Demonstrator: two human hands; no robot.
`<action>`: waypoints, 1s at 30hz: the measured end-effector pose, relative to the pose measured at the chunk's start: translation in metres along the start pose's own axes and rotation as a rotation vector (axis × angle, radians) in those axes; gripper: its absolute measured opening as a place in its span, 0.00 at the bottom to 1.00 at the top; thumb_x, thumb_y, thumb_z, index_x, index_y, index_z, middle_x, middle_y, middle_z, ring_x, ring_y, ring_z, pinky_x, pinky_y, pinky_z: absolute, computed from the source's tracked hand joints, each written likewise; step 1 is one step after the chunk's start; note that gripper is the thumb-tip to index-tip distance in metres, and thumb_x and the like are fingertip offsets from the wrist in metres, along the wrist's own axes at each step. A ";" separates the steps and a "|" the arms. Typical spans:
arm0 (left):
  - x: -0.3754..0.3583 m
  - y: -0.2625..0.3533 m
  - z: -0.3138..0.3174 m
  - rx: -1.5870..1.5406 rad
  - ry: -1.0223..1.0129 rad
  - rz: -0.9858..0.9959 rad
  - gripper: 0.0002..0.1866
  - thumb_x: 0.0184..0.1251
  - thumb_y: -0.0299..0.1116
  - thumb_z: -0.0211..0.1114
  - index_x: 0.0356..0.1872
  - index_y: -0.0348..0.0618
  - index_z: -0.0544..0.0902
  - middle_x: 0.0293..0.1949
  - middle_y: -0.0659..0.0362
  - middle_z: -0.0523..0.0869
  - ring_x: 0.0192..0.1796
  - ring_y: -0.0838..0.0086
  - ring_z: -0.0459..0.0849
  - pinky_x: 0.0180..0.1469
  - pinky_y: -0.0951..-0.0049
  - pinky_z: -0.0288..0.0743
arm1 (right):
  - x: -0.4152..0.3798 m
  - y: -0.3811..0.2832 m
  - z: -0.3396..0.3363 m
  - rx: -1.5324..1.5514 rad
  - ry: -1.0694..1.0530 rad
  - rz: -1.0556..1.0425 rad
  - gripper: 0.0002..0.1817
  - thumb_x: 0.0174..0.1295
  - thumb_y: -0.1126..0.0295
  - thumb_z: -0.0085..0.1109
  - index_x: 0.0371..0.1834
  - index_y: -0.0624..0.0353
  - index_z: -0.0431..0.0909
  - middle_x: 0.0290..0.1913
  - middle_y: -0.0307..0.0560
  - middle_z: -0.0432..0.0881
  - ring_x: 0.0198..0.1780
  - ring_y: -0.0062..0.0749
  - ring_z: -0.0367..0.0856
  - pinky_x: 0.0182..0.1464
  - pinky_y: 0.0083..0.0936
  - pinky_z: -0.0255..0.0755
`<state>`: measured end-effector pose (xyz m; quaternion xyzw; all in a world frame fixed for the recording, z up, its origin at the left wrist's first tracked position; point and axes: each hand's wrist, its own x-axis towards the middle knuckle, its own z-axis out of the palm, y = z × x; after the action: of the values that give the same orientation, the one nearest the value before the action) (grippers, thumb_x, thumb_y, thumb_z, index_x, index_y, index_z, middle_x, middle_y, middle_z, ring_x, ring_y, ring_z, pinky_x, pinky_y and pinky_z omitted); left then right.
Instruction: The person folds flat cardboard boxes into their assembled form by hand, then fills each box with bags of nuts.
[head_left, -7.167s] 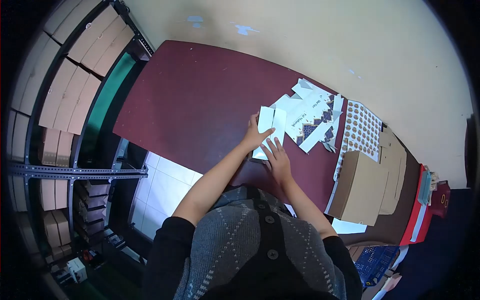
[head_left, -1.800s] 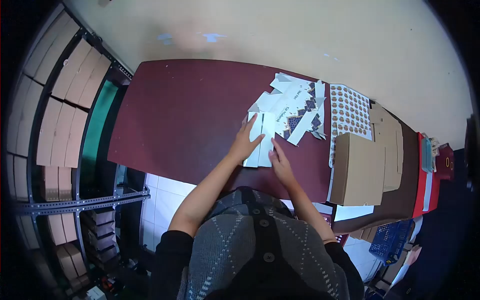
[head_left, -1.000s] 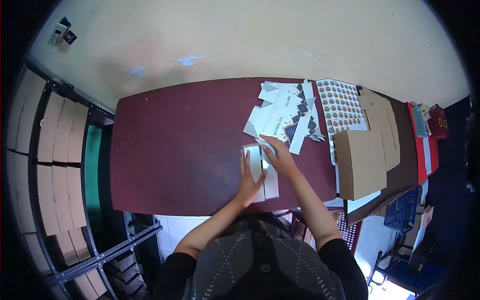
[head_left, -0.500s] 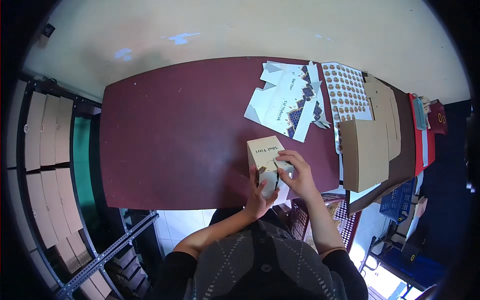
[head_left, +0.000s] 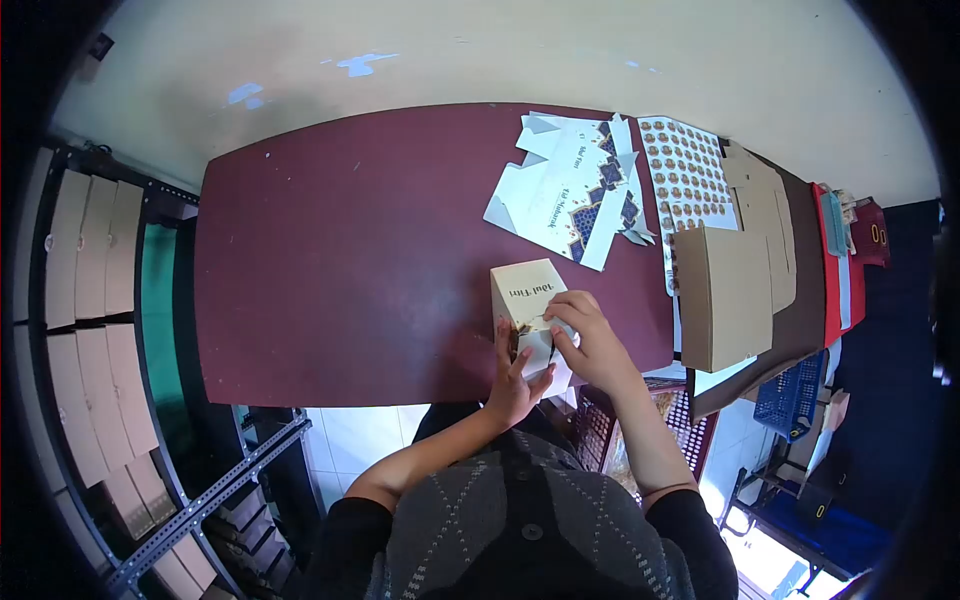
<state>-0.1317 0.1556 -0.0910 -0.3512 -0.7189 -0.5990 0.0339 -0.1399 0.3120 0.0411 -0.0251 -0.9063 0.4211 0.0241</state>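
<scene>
A white printed box (head_left: 526, 284) sits at the front edge of the dark red table (head_left: 330, 250), with its flaps facing my body. My left hand (head_left: 514, 386) grips its lower left side, thumb and fingers on the card. Bent over the flaps at the right, my right hand (head_left: 588, 338) presses and pinches the card near the opening. Beyond the box lies a flat white printed carton sheet (head_left: 568, 190) with blue patterns.
Right of the printed sheet are sticker sheets (head_left: 686, 170), a brown cardboard box (head_left: 722, 300) and flat cardboard (head_left: 768, 220). A shelf with stacked boxes (head_left: 92, 250) stands at the left. Crates (head_left: 792, 398) are at the lower right.
The view has shifted slightly, so the table and box appear a little higher. My right hand's fingers have curled more closely over the flaps, while my left hand keeps its hold.
</scene>
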 end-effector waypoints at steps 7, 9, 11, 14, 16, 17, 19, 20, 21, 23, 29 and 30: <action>0.005 0.005 -0.004 -0.005 0.002 -0.009 0.45 0.57 0.28 0.69 0.70 0.63 0.49 0.70 0.36 0.43 0.72 0.35 0.45 0.68 0.42 0.53 | -0.001 -0.011 0.006 -0.184 0.004 0.042 0.12 0.60 0.71 0.53 0.44 0.66 0.76 0.53 0.59 0.74 0.58 0.53 0.71 0.60 0.39 0.66; 0.010 0.004 -0.006 -0.012 0.008 -0.009 0.45 0.57 0.28 0.69 0.70 0.63 0.48 0.70 0.35 0.43 0.72 0.35 0.46 0.68 0.42 0.53 | -0.001 -0.011 0.001 -0.161 -0.013 0.046 0.12 0.62 0.71 0.52 0.46 0.65 0.77 0.55 0.59 0.74 0.59 0.53 0.71 0.61 0.38 0.66; 0.010 0.002 -0.006 -0.017 0.016 -0.011 0.45 0.57 0.28 0.69 0.70 0.62 0.48 0.70 0.35 0.43 0.72 0.35 0.46 0.68 0.42 0.52 | 0.002 -0.006 -0.007 -0.137 -0.031 0.047 0.13 0.63 0.70 0.51 0.47 0.64 0.77 0.57 0.58 0.73 0.60 0.53 0.70 0.61 0.38 0.66; 0.009 0.002 -0.005 -0.023 -0.013 -0.034 0.44 0.57 0.28 0.69 0.69 0.59 0.50 0.70 0.35 0.43 0.72 0.35 0.46 0.67 0.41 0.53 | 0.008 0.004 -0.014 0.008 -0.105 0.075 0.13 0.65 0.69 0.52 0.49 0.59 0.79 0.52 0.55 0.78 0.57 0.48 0.74 0.57 0.35 0.69; 0.010 0.001 -0.005 -0.001 -0.019 -0.059 0.41 0.57 0.28 0.69 0.67 0.56 0.52 0.70 0.35 0.43 0.71 0.34 0.46 0.67 0.41 0.53 | 0.014 0.004 -0.014 0.076 -0.072 0.115 0.13 0.64 0.69 0.54 0.49 0.58 0.79 0.50 0.54 0.79 0.53 0.46 0.76 0.53 0.33 0.70; 0.012 0.001 -0.005 -0.004 -0.022 -0.059 0.41 0.57 0.28 0.69 0.67 0.56 0.52 0.70 0.35 0.43 0.71 0.34 0.46 0.67 0.41 0.53 | 0.016 0.004 -0.014 0.146 -0.039 0.151 0.13 0.63 0.69 0.55 0.50 0.58 0.79 0.49 0.54 0.80 0.49 0.44 0.78 0.49 0.32 0.71; 0.019 -0.002 -0.005 -0.032 0.002 -0.077 0.39 0.58 0.28 0.68 0.66 0.54 0.54 0.69 0.34 0.44 0.71 0.33 0.46 0.66 0.39 0.53 | 0.021 0.009 -0.008 0.112 0.010 0.165 0.15 0.61 0.69 0.60 0.50 0.60 0.76 0.45 0.51 0.81 0.42 0.34 0.79 0.42 0.26 0.71; 0.028 0.002 -0.008 0.002 0.002 -0.078 0.39 0.58 0.28 0.67 0.66 0.50 0.53 0.69 0.34 0.43 0.72 0.35 0.46 0.68 0.43 0.52 | 0.024 0.013 -0.003 0.173 0.068 0.273 0.15 0.60 0.69 0.62 0.49 0.61 0.75 0.44 0.50 0.80 0.42 0.30 0.78 0.42 0.23 0.70; 0.037 0.005 -0.011 0.001 -0.002 -0.073 0.39 0.58 0.28 0.67 0.66 0.50 0.53 0.69 0.34 0.43 0.72 0.35 0.46 0.68 0.43 0.52 | 0.028 0.021 0.004 0.235 0.129 0.380 0.16 0.59 0.69 0.63 0.48 0.62 0.74 0.42 0.49 0.80 0.41 0.26 0.77 0.42 0.21 0.69; 0.054 0.007 -0.015 0.002 -0.045 -0.250 0.38 0.60 0.29 0.65 0.66 0.44 0.52 0.70 0.35 0.42 0.72 0.39 0.45 0.70 0.48 0.49 | 0.038 0.045 0.029 0.368 0.347 0.276 0.15 0.58 0.69 0.65 0.45 0.63 0.73 0.41 0.46 0.79 0.41 0.23 0.75 0.43 0.18 0.69; 0.086 -0.012 -0.019 0.086 -0.063 -0.365 0.37 0.63 0.32 0.63 0.68 0.41 0.50 0.69 0.35 0.43 0.72 0.42 0.47 0.70 0.52 0.49 | 0.086 0.070 0.070 0.296 0.556 0.268 0.13 0.59 0.63 0.63 0.39 0.60 0.76 0.33 0.44 0.77 0.33 0.26 0.71 0.40 0.23 0.67; 0.088 -0.018 -0.021 0.060 -0.072 -0.421 0.37 0.63 0.31 0.63 0.68 0.42 0.50 0.69 0.36 0.44 0.72 0.42 0.48 0.70 0.52 0.50 | 0.091 0.076 0.075 0.255 0.529 0.295 0.13 0.59 0.63 0.63 0.38 0.61 0.76 0.32 0.45 0.77 0.33 0.27 0.71 0.39 0.24 0.67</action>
<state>-0.2158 0.1774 -0.0589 -0.2134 -0.7946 -0.5583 -0.1070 -0.2333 0.3101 -0.0635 -0.2612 -0.7952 0.5091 0.2004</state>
